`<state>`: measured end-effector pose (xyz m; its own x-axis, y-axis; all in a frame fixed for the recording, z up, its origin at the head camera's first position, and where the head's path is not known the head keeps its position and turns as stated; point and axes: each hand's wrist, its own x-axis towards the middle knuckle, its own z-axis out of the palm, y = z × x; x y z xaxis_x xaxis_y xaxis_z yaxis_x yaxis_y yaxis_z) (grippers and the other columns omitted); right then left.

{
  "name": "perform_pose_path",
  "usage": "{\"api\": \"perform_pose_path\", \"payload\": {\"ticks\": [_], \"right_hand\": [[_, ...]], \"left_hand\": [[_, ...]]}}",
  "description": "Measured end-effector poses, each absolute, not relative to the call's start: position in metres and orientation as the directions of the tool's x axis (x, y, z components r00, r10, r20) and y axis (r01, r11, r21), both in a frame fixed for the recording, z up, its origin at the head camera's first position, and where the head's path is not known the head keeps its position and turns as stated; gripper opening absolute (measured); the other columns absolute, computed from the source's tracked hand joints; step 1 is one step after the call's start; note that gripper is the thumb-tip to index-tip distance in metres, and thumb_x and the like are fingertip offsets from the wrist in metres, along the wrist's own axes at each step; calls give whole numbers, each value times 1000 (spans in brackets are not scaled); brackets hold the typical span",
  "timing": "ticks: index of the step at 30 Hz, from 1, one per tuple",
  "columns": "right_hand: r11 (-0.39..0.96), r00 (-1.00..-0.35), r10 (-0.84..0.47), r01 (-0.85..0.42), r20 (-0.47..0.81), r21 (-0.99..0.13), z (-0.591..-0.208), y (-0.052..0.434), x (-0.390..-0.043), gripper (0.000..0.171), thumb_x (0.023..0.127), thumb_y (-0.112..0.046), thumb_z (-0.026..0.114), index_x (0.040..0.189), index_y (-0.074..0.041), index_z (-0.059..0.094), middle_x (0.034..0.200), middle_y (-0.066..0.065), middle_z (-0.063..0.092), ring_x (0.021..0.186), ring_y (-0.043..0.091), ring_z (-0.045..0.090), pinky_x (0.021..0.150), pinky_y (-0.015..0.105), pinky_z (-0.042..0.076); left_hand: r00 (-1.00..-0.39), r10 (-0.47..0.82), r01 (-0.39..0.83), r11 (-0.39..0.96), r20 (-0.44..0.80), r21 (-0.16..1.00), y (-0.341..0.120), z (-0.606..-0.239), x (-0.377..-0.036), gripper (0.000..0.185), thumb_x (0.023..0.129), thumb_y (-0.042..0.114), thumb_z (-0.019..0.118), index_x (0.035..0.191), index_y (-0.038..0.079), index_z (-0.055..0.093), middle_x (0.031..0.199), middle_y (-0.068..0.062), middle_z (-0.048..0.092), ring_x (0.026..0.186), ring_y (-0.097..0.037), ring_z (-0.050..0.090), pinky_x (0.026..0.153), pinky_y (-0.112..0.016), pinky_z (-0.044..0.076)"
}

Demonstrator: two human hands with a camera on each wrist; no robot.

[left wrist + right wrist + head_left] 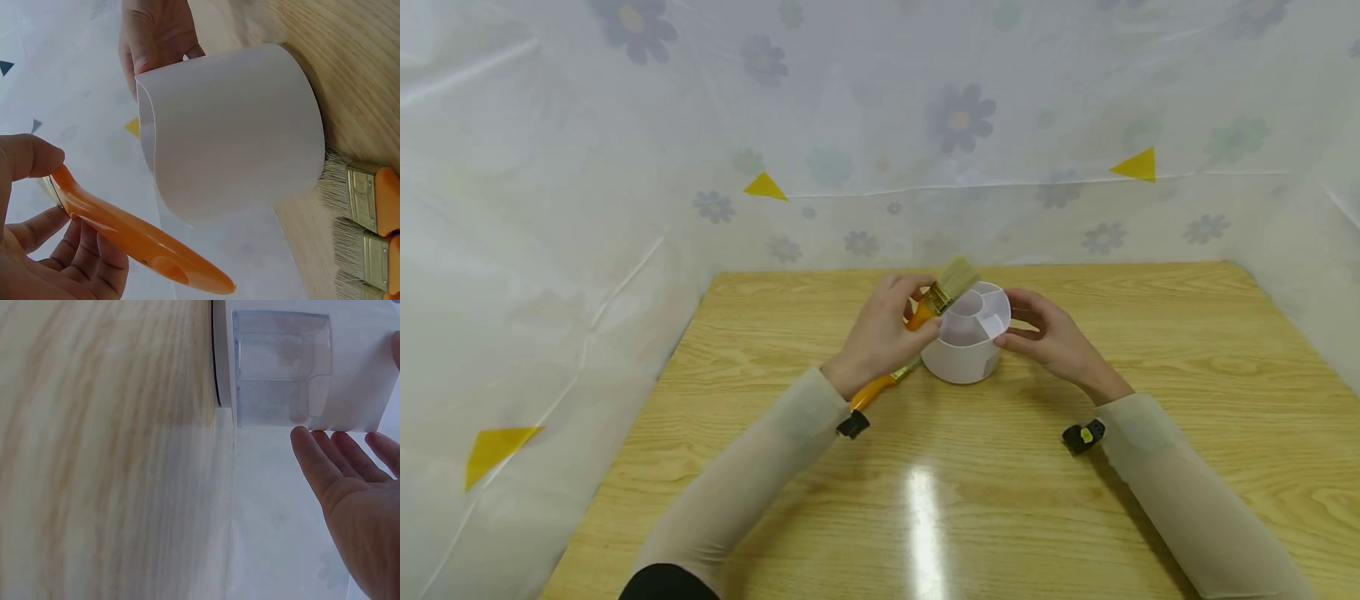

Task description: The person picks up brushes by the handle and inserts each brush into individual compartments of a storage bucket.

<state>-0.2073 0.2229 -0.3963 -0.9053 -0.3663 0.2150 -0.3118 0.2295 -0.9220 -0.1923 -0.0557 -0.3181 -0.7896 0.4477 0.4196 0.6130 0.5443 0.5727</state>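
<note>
Currently, your left hand (880,333) grips an orange-handled brush (942,293), bristles just above the white holder (966,337); your right hand (1048,337) touches its far side, fingers relaxed; two brushes (369,231) lie beside its base.

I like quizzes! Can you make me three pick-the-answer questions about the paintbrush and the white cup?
1. Where is the held brush's bristle end?
A. above the cup's rim
B. under the table
C. on the floor

2. What colour is the brush handle?
A. green
B. orange
C. black

3. What is the left hand doing?
A. lying flat
B. gripping the brush
C. pointing up

Answers: 1 A, the brush tips over the white cup. 2 B, the handle shines orange. 3 B, the left hand curls round the handle; the right hand rests against the cup.
</note>
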Motion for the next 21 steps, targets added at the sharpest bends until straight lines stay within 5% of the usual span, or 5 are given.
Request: {"api": "perform_pose_path", "payload": {"ticks": [9,21], "right_hand": [[227,-905,-363,-317,222,-921,-398,223,-208,66,88,-12,69,146,-13,37,140,11,44,128,32,44,94,31,47],[207,-902,-373,-312,220,-928,-397,221,-208,66,88,-11,69,146,-14,37,140,12,43,129,34,43,89,20,47]], "left_hand": [[-769,453,639,519,450,568,-48,-314,-193,49,84,15,67,130,7,54,107,-5,52,79,-14,50,68,-23,44],[-757,452,653,479,472,587,-38,-309,-192,48,85,16,66,130,7,53,104,-5,51,79,-14,49,66,-23,45]]}}
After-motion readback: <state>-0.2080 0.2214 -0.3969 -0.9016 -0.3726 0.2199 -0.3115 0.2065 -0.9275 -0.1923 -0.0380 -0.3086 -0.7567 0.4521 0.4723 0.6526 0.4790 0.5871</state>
